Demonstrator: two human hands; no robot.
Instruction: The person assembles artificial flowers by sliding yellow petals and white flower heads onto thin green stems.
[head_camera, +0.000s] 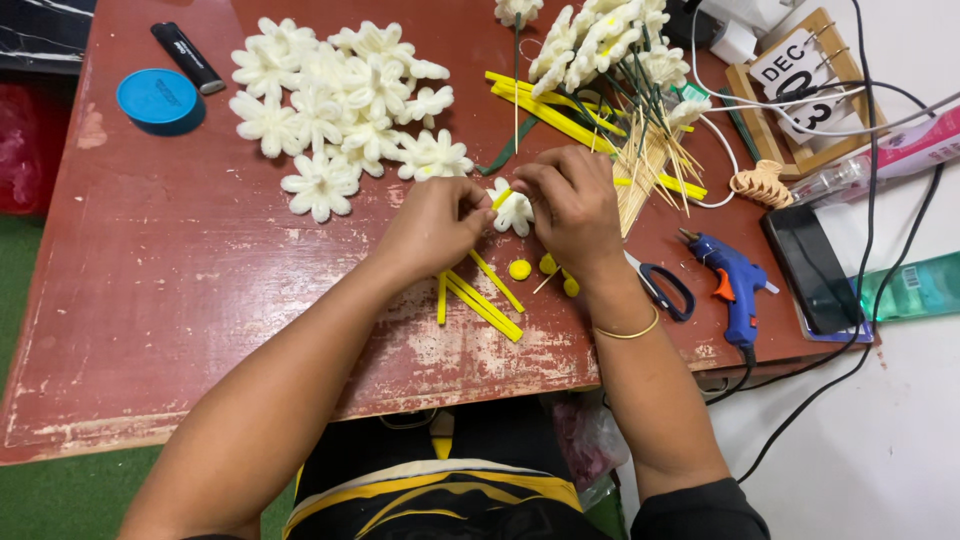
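Observation:
Over the middle of a worn red table (180, 300), my left hand (432, 225) and my right hand (575, 200) meet around one small white foam flower (516, 212). A thin yellow strip (501, 198) sticks out between the fingertips of both hands, right at the flower. My right hand's fingers curl over the flower's upper side, and my left hand pinches at its left edge. Just below my hands lie several yellow foam strips (482, 300) and a few small yellow discs (520, 269).
A pile of white foam flowers (340, 110) lies at the back left, finished stemmed flowers (600, 40) and wooden sticks (640, 170) at the back. Scissors (662, 288), a blue glue gun (735, 285), a phone (808, 268), a blue lid (160, 98) and a black lighter (187, 57) lie around.

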